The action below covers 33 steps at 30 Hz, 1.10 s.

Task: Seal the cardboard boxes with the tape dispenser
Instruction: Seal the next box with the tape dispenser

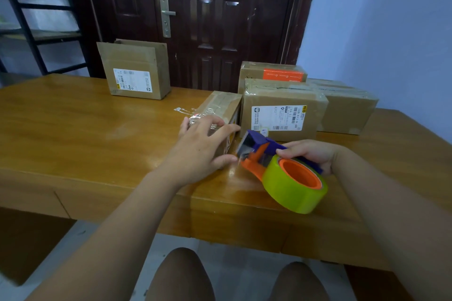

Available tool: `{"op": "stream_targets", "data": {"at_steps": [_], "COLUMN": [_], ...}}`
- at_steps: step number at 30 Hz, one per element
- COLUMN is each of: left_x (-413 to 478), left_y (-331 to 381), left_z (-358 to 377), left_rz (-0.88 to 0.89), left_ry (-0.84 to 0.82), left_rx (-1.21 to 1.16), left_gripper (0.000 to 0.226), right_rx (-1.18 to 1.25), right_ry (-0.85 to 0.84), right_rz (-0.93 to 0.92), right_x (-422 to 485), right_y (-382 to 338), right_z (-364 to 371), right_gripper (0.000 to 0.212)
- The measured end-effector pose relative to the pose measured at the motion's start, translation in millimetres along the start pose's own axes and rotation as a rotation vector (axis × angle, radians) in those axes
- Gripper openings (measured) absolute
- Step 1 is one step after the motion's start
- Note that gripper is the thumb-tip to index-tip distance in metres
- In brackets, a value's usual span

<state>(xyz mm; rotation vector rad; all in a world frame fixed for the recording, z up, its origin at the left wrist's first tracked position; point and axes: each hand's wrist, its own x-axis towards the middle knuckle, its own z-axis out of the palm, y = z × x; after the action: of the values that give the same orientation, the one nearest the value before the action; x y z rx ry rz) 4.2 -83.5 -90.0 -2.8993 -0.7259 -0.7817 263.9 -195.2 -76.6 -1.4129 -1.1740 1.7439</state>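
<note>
Tape dispenser (259, 151) at near end of small box (220, 105); you are steadying the box.
Your right hand (310, 154) is gripping the blue handle, fingers curled round it, with the dispenser's mouth just beside the box's near right corner over the table (73, 129). Your left hand (198, 149) is resting on the box top, fingers spread. Behind it, a labelled box (281, 112) is sitting among other boxes (347, 110); an open box (137, 73) is standing far left.

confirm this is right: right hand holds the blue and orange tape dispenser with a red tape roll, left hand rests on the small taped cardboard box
Not quite: the head view shows the tape roll is yellow-green, not red. The rest holds: the right hand holds the blue and orange tape dispenser, and the left hand rests on the small taped cardboard box.
</note>
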Motion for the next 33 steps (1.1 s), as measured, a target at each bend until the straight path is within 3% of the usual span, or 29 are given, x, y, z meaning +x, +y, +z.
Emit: {"op": "stream_targets", "data": {"at_steps": [9, 15, 18, 23, 33], "left_x": [-1, -1, -1, 0, -3], "left_y": [2, 3, 4, 7, 9], "left_z": [6, 4, 3, 3, 6], "left_rz": [-0.054, -0.072, -0.081, -0.094, -0.113], "left_ry": [0.080, 0.082, 0.081, 0.097, 0.200], "left_rx": [-0.009, -0.007, 0.005, 0.008, 0.070], "left_gripper": [0.077, 0.081, 0.080, 0.077, 0.062], "right_rx": [-0.164, -0.283, -0.378, -0.491, -0.636], "right_ry": [0.233, 0.276, 0.323, 0.487, 0.540], "right_rz": [0.096, 0.104, 0.123, 0.111, 0.111], "right_x": [-6, -7, -7, -4, -3], "right_y": [0, -6, -11, -14, -9], "right_z": [-10, -13, -14, -20, -19], "right_gripper": [0.040, 0.042, 0.044, 0.027, 0.028]}}
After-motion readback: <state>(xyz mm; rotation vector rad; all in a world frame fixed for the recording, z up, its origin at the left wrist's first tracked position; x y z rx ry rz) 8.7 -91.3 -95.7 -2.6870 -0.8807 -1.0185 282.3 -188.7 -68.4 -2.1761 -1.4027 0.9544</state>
